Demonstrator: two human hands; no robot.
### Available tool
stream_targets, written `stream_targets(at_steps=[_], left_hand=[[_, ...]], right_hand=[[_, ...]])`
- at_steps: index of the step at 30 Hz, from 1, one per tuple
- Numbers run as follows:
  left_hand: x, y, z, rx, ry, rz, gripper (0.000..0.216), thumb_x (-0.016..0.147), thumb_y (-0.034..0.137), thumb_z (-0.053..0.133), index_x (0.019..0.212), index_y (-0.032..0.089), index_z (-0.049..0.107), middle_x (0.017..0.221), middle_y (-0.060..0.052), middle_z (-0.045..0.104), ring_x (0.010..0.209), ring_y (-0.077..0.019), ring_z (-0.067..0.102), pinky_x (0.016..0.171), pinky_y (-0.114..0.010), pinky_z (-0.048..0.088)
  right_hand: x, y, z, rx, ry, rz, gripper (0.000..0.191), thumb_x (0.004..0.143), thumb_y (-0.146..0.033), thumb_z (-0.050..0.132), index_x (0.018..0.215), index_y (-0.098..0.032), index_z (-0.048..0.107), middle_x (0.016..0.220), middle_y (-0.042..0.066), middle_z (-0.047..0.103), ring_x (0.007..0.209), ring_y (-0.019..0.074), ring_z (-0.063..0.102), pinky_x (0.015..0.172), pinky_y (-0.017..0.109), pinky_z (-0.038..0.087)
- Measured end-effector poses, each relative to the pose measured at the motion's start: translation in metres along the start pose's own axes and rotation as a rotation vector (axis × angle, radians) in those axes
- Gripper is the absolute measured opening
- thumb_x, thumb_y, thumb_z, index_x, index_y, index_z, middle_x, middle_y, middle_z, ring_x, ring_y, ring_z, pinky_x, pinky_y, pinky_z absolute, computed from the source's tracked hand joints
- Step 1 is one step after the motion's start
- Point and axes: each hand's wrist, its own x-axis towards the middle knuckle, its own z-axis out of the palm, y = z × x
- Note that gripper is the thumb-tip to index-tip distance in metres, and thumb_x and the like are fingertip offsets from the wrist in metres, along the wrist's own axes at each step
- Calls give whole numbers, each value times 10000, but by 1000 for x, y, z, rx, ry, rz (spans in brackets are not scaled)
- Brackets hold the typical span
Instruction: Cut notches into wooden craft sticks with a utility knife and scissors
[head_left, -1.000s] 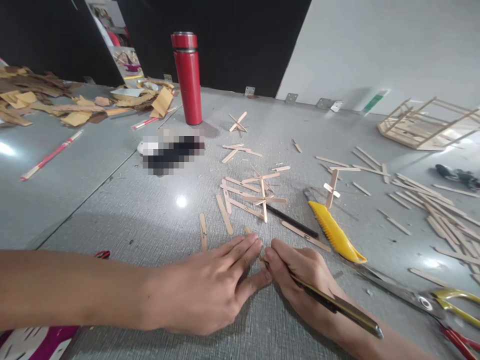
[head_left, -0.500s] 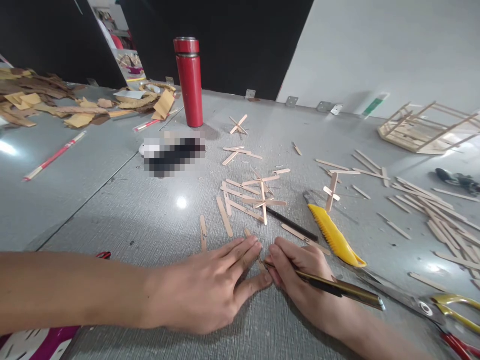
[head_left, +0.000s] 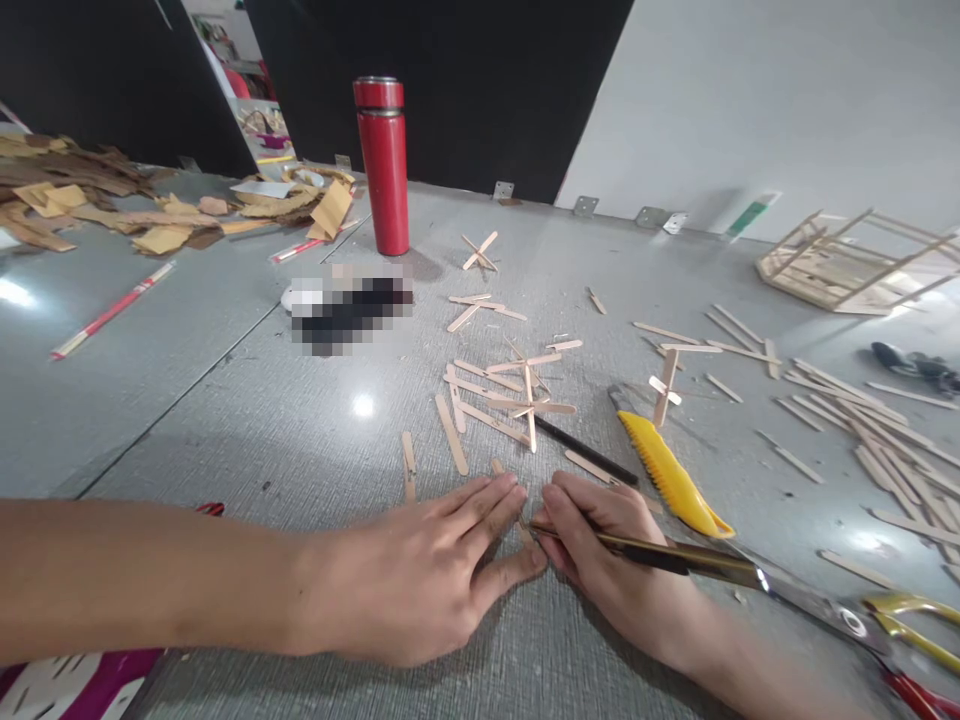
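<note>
My left hand (head_left: 420, 575) lies flat on the grey table, its fingers stretched out and the thumb apart. Its fingertips press down on a wooden craft stick (head_left: 498, 466), mostly covered by the fingers. My right hand (head_left: 607, 535) is closed like a pencil grip around a slim bronze-coloured craft knife (head_left: 690, 562). The knife's tip meets the stick between my left fingers and thumb; the cut itself is too small to make out. Just beyond my hands are crossed craft sticks (head_left: 531, 405) and several loose ones, some with small notches.
A yellow-handled saw (head_left: 667, 470) and scissors (head_left: 851, 620) lie on the right, near a heap of sticks (head_left: 892, 430). A black pencil-like rod (head_left: 589, 450) is ahead. A red flask (head_left: 384, 180) stands at the back; a wooden frame (head_left: 855, 265) sits far right.
The rear end of the craft knife has swung away from me and now overlaps the scissors' blades. My left hand stays pressed on the stick.
</note>
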Motion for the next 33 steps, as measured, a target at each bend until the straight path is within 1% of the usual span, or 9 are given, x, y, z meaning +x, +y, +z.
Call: stream_targets(at_steps=[5, 8, 11, 14, 17, 19, 21, 26, 33], left_hand=[[-1, 1, 1, -5, 3, 0, 622, 1026, 254, 486, 1585, -6, 404, 1529, -297, 528, 1457, -381, 506, 1237, -481, 380], [-1, 0, 1, 2, 17, -8, 617, 1022, 260, 498, 1579, 7, 421, 1519, -274, 553, 1450, -361, 521, 1240, -472, 382], [-1, 0, 0, 17, 25, -4, 604, 1014, 262, 507, 1558, 4, 451, 1498, -271, 577, 1439, -358, 535, 1246, -468, 374], [-1, -1, -1, 12, 15, 4, 615, 1011, 256, 511, 1557, -16, 441, 1506, -293, 556, 1448, -375, 519, 1259, -474, 350], [-2, -1, -3, -1, 3, 12, 608, 1005, 249, 513, 1548, -18, 455, 1516, -303, 538, 1458, -385, 504, 1263, -474, 342], [-2, -1, -3, -10, 4, 15, 599, 1001, 252, 525, 1535, -16, 477, 1509, -300, 547, 1455, -383, 509, 1259, -477, 347], [-2, -1, -3, -12, 7, 16, 605, 1003, 261, 533, 1536, -19, 475, 1498, -304, 556, 1448, -385, 517, 1250, -484, 359], [-1, -1, -2, -13, -24, 0, 610, 1033, 261, 494, 1584, 11, 411, 1539, -287, 517, 1464, -371, 499, 1241, -476, 374], [0, -2, -4, -22, -9, -1, 602, 1025, 234, 503, 1577, 7, 423, 1528, -296, 522, 1447, -376, 519, 1231, -477, 390]], right_hand=[[-2, 1, -1, -52, -1, -14, 433, 1108, -342, 441, 691, -256, 362, 551, -78, 410, 488, 106, 357, 479, 274, 300], [-3, 2, -4, -121, -18, -56, 426, 1112, -317, 430, 698, -255, 349, 552, -90, 359, 485, 105, 330, 481, 273, 290], [-4, 4, -6, -166, -91, -148, 355, 1111, -252, 437, 765, -251, 361, 596, -100, 340, 492, 99, 304, 486, 259, 283], [-5, 7, -5, -185, -141, -238, 283, 1098, -178, 433, 835, -256, 361, 646, -100, 328, 500, 98, 302, 487, 260, 267], [-6, 9, -1, -185, -108, -285, 270, 1095, -172, 419, 848, -259, 349, 661, -98, 288, 506, 108, 292, 494, 279, 244], [-6, 11, 2, -181, -85, -296, 265, 1092, -175, 426, 848, -257, 361, 658, -97, 291, 508, 110, 296, 497, 281, 244], [-6, 12, 3, -176, -59, -277, 275, 1087, -175, 439, 833, -254, 372, 645, -97, 313, 501, 105, 306, 493, 275, 249], [-2, 12, 1, -139, 47, -165, 373, 1099, -211, 435, 749, -264, 320, 563, -103, 362, 451, 88, 324, 454, 252, 272], [2, 2, -4, -78, -6, -107, 413, 1100, -287, 427, 693, -262, 362, 525, -87, 400, 440, 93, 357, 446, 264, 303]])
